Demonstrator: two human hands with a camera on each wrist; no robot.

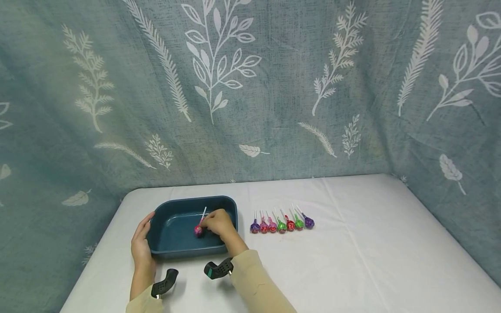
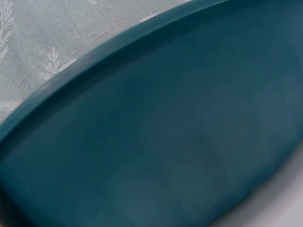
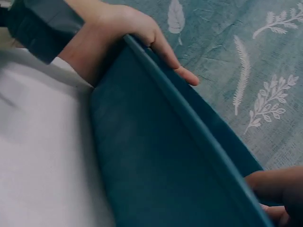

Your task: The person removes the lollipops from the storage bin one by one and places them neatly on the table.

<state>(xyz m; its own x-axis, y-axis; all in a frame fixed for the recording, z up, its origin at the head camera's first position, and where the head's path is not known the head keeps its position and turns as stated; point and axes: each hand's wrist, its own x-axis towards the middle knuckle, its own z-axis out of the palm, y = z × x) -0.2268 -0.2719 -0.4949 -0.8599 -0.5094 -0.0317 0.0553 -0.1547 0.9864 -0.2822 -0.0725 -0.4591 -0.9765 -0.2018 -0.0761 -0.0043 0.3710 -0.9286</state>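
Note:
A dark teal rectangular tray (image 1: pixel 172 250) stands on the left part of the table. My left hand (image 1: pixel 142 243) lies along its left wall, fingers extended up to the rim; the right wrist view also shows this hand (image 3: pixel 125 26) against the tray's end. Over the tray's inside, my right hand (image 1: pixel 219 224) pinches a pink-wrapped lollipop (image 1: pixel 198 231), its white stick pointing up. In the right wrist view, the fingers (image 3: pixel 279 184) of that hand show just past the near rim, and the lollipop is hidden. The left wrist view is filled mostly by the tray's inside (image 2: pixel 156 123).
Right of the tray, several lollipops (image 1: pixel 281 227) in purple, pink, green and red wrappers lie in a row, sticks pointing away. A white cloth (image 1: pixel 352 261) covers the table. Behind it hangs a teal leaf-patterned curtain (image 1: pixel 274 87).

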